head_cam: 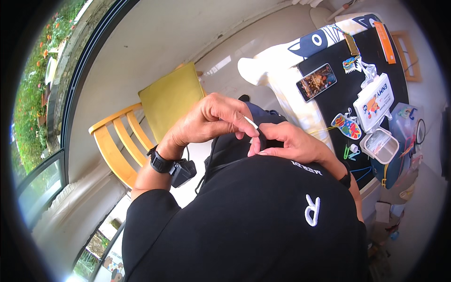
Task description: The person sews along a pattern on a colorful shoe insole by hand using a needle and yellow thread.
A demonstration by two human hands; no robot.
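Both of my hands meet in front of my black shirt (246,211), close to my waist. Between the thumb and fingers of my left hand (215,118) is a thin white stick-like piece (251,122), mostly covered by the fingers. My right hand (287,141) pinches a small dark strip (261,139) just below the tip of that white piece. The fingertips of the two hands are almost touching. What the dark strip is made of cannot be told against the dark clothing. A black strap with a boxy device (183,172) is on my left wrist.
Right of me, a black-topped table (324,102) bears a phone (317,81), a printed white case (374,102), a colourful sole-shaped piece (346,126), a plastic tub (380,145) and an orange strip (384,42). A wooden chair (116,141) and yellow cushion (172,102) stand left, near the window.
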